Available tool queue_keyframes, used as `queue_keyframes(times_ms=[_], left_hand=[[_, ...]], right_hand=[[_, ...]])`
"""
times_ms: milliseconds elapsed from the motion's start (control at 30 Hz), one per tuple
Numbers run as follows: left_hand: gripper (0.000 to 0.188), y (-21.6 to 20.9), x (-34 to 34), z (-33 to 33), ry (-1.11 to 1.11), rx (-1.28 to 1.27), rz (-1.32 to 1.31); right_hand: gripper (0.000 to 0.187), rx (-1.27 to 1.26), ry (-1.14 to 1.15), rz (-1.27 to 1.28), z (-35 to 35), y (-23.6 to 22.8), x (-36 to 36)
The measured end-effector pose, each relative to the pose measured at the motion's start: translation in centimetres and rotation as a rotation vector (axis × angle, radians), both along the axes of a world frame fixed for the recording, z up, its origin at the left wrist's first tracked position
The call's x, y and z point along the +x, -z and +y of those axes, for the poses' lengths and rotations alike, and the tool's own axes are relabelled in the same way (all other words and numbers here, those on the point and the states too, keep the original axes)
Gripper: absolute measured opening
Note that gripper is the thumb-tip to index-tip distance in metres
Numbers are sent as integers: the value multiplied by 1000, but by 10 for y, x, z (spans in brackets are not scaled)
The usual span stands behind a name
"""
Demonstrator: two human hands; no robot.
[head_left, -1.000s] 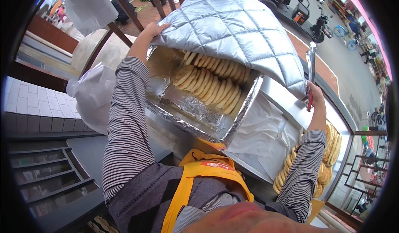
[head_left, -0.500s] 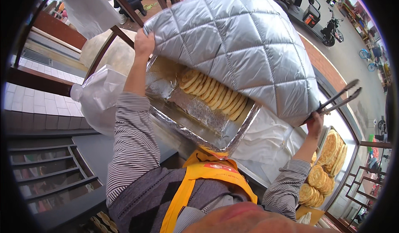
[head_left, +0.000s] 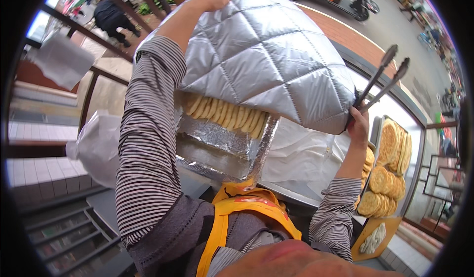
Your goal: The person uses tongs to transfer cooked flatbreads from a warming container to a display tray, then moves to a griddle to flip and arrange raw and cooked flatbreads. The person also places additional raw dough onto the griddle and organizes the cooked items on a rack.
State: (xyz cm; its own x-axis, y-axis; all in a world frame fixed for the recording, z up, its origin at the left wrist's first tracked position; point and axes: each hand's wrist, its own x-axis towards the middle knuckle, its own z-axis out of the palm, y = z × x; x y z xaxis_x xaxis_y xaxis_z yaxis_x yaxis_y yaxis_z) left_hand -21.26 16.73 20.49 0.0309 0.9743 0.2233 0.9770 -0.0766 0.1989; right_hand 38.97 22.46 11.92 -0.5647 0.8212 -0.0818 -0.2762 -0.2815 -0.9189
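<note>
The cover (head_left: 266,50) is silver with diamond quilting; the foil (head_left: 212,134) is silver, the breads on it (head_left: 227,114) pale cream, the flatbreads (head_left: 390,148) golden brown, the sleeves (head_left: 148,138) dark-and-white striped, the apron (head_left: 256,209) yellow-orange.

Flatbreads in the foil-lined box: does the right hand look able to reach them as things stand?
Probably not: the right hand is occupied with the tongs and the quilted silver cover, though the nearest flatbreads lie partly uncovered.

Glossy quilted cover (head_left: 269,55), shiny foil-lined box (head_left: 217,143)
</note>
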Motion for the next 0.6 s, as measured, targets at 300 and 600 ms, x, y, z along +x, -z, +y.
queue_keyframes(times_ms=[300,600], left_hand=[[36,7,37,49,-437,-247,248],[45,-2,-36,-107,-773,-279,267]], right_hand=[[40,-56,73,-123,-10,-4,8],[38,36,188,-240,-14,0,6]])
